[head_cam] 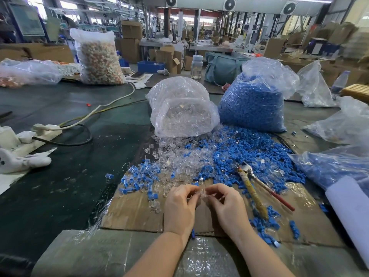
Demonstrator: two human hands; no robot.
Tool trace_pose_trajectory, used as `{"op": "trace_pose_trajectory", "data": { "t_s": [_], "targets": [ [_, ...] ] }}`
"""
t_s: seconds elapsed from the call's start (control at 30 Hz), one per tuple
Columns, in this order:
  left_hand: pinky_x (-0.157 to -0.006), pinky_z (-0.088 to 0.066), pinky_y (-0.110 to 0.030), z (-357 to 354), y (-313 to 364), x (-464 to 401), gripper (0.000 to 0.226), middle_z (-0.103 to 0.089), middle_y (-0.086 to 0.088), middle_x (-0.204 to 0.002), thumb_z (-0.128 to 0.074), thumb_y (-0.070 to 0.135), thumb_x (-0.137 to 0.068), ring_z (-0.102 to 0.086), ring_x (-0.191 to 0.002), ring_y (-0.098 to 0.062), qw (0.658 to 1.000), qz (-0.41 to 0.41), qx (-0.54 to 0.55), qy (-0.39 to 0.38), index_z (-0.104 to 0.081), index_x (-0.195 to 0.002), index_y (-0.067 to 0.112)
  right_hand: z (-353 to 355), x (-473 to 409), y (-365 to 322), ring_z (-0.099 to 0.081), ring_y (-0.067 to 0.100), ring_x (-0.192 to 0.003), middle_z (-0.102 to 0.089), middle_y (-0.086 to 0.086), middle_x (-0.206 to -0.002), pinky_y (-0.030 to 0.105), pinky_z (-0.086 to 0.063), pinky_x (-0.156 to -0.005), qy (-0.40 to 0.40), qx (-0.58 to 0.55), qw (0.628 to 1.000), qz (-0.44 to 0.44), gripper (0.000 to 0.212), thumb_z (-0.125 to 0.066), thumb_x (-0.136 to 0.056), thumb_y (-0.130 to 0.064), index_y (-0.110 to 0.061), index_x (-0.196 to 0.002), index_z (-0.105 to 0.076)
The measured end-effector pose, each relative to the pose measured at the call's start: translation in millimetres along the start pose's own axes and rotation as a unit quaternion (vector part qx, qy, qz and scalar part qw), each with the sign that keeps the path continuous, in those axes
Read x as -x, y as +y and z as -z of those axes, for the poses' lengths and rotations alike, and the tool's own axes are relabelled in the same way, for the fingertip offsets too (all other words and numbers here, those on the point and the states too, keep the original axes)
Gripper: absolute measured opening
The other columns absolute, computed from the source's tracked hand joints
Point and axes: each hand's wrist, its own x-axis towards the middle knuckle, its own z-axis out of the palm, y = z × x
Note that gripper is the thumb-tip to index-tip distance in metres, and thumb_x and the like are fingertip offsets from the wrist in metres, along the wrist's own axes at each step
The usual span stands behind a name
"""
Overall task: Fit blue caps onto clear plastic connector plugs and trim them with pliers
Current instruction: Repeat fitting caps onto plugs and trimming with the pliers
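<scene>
My left hand (180, 206) and my right hand (224, 203) meet over a cardboard sheet (131, 212), and together they pinch one clear plastic plug (202, 189) that stands upright between the fingertips. No blue cap shows on it. Loose clear plugs (179, 156) and loose blue caps (235, 154) lie heaped just beyond my hands. Plugs with blue caps fitted (139, 178) lie scattered to the left. The pliers (253, 184) rest on the cardboard to the right of my right hand, untouched.
A clear bag of plugs (181, 108) and a bag of blue caps (255, 100) stand behind the heaps. More bags lie at the right (335, 168). A power strip (40, 132) with cables and a white glove (22, 160) sit at the left.
</scene>
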Motion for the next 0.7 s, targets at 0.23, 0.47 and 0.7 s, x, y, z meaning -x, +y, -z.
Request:
{"op": "trace_pose_trajectory", "data": {
  "t_s": [0.23,0.47,0.7],
  "targets": [
    [-0.081,-0.041,-0.013,1.2,0.8,-0.5,0.018,-0.053,0.024,-0.082,-0.064,0.015,-0.086,-0.054,-0.09,-0.004,1.0,-0.002,-0.009,0.022,-0.07,-0.101,0.021,-5.5,8.0,1.8,-0.057,0.011,-0.084,-0.054,-0.022,-0.078,0.029,-0.049,-0.078,0.018,0.072,0.994,0.085,0.014,-0.074,-0.077,-0.006,-0.017,-0.083,-0.069],
    [-0.075,-0.035,-0.004,2.6,-0.9,1.6,0.011,-0.055,0.021,-0.08,-0.065,0.016,-0.085,-0.049,-0.085,0.001,0.999,-0.002,-0.024,0.026,-0.071,-0.093,0.022,-6.7,5.9,8.1,-0.047,0.01,-0.091,-0.056,-0.01,-0.091,0.015,-0.037,-0.08,0.096,0.128,0.986,0.044,0.017,-0.063,-0.084,-0.004,-0.014,-0.097,-0.068],
    [-0.097,-0.017,-0.002,0.8,0.2,1.9,0.033,-0.057,0.01,-0.118,-0.052,0.009,-0.093,-0.042,-0.117,-0.006,0.995,-0.019,-0.089,0.028,-0.059,-0.123,0.018,-11.0,1.7,11.2,-0.032,0.018,-0.127,-0.042,0.0,-0.14,0.027,-0.024,-0.108,0.072,0.244,0.966,-0.045,0.045,-0.043,-0.097,-0.017,-0.019,-0.142,-0.038]
  ]
}}
